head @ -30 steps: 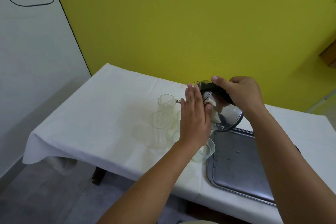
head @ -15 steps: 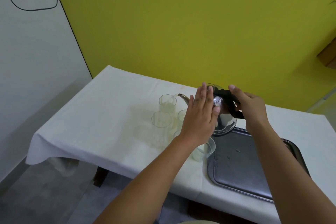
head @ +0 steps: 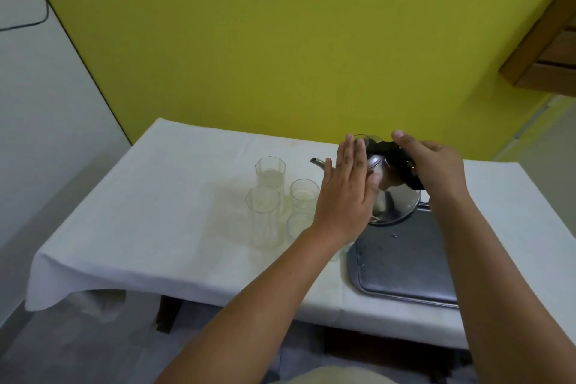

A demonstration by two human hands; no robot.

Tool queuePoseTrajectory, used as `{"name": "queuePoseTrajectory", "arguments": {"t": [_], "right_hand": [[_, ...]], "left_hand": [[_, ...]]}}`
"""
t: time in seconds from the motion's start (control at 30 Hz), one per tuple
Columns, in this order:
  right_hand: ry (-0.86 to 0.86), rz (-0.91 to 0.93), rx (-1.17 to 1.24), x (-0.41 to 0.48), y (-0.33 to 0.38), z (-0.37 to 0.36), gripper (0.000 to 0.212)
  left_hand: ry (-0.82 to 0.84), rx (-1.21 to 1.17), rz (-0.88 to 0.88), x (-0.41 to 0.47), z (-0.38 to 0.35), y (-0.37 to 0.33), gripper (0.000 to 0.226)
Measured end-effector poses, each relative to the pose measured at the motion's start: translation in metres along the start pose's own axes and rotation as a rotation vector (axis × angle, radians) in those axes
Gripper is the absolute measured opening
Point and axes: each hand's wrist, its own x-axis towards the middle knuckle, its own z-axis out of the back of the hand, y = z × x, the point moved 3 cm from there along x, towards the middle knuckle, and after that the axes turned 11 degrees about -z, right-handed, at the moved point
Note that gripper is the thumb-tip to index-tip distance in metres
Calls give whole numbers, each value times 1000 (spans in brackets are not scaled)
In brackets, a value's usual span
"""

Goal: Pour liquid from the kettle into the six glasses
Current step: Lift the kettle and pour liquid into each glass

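My left hand (head: 343, 196) is flat, fingers spread, its palm against the side of the shiny steel kettle (head: 394, 196). My right hand (head: 436, 165) is wrapped around the kettle's black handle (head: 405, 165), holding it over the far edge of the grey metal tray (head: 402, 265). Left of my flat hand stand the clear faceted glasses (head: 265, 215) on the white tablecloth (head: 156, 212); only some show. Beyond my fingertips the spout (head: 319, 163) points left.

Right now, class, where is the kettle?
The kettle is held above the tray's far edge, right of the glasses, right hand on its handle, left hand flat against its side.
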Motion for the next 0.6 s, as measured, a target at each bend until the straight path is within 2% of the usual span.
{"name": "queuePoseTrajectory", "arguments": {"t": [0.07, 0.2, 0.4, 0.6], "right_hand": [[-34, 15, -62, -2, 2, 4, 84], [-113, 34, -205, -10, 4, 6, 61], [-193, 16, -346, -20, -3, 2, 60], [-247, 4, -404, -29, -7, -4, 62]], "left_hand": [[-15, -43, 14, -3, -4, -2, 64], [-19, -116, 21, -11, -15, 3, 59], [13, -200, 28, -21, -23, 9, 68], [58, -224, 39, -29, -28, 16, 68]]}}
